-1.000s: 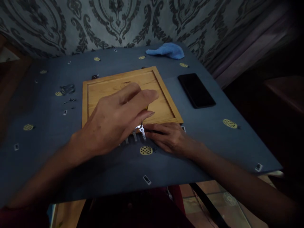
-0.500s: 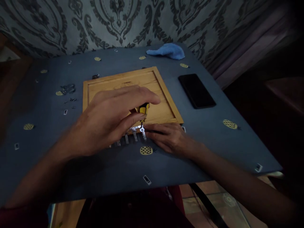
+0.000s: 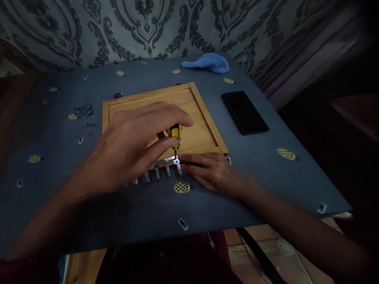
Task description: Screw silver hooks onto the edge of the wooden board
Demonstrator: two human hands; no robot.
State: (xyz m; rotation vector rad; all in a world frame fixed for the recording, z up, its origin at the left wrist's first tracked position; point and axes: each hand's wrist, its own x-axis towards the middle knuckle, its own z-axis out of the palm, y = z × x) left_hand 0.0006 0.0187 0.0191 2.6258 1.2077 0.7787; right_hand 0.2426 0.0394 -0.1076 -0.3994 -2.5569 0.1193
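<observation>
A wooden frame (image 3: 204,118) lies flat on the blue table. Along its near edge sits a metal strip with several prongs (image 3: 160,169) pointing toward me. My left hand (image 3: 133,144) grips a small yellow-and-black screwdriver (image 3: 175,135), held upright with its tip down on the strip's right end. My right hand (image 3: 211,171) rests flat on the table to the right of that spot, its fingertips pressed against the strip's right end.
A black phone (image 3: 244,112) lies right of the frame. A blue cloth (image 3: 209,63) is at the table's far edge. Loose screws and small metal parts (image 3: 84,118) lie at the left. Patterned wallpaper stands behind the table; the table's near edge is close to me.
My left hand has closed round the screwdriver handle and drawn back slightly toward me, so more of the pronged strip shows. My right hand has stayed still.
</observation>
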